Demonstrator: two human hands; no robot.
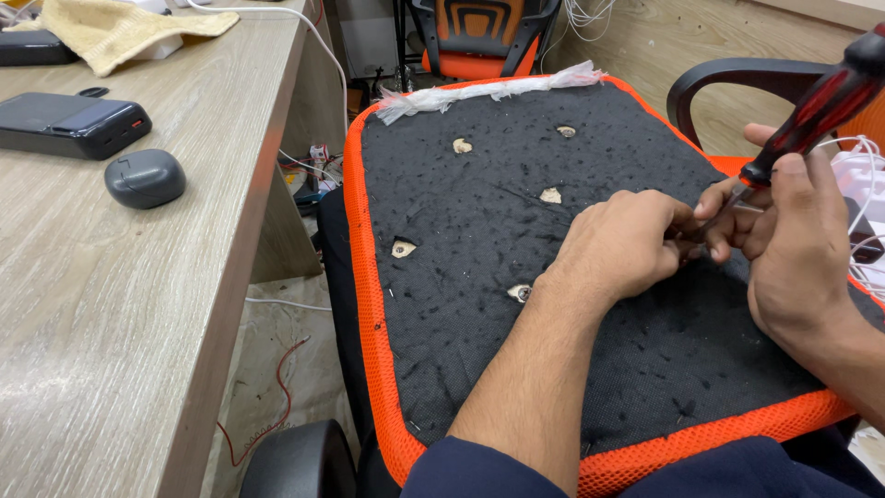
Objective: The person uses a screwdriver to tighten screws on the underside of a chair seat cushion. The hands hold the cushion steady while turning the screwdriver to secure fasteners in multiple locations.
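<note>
Wooden flooring and a grey-brown desk (120,304) frame an upturned chair seat (516,277), its black underside cloth edged in orange mesh and pierced by several small holes that show pale wood. On the desk lie a dark power bank (69,124), a grey mouse (145,178) and a yellow cloth (120,28).

The step in hand appears to be working a fastener at the right side of the seat. The right hand (793,249) is closed around a screwdriver (811,115) with a red-and-black handle; the shaft slants down and left toward the cloth. The left hand (627,244) rests knuckles-up on the seat, fingers curled and pinching something at the tip; what it grips is hidden. The next move likely calls for steady downward pressure with the tip held seated.
</note>
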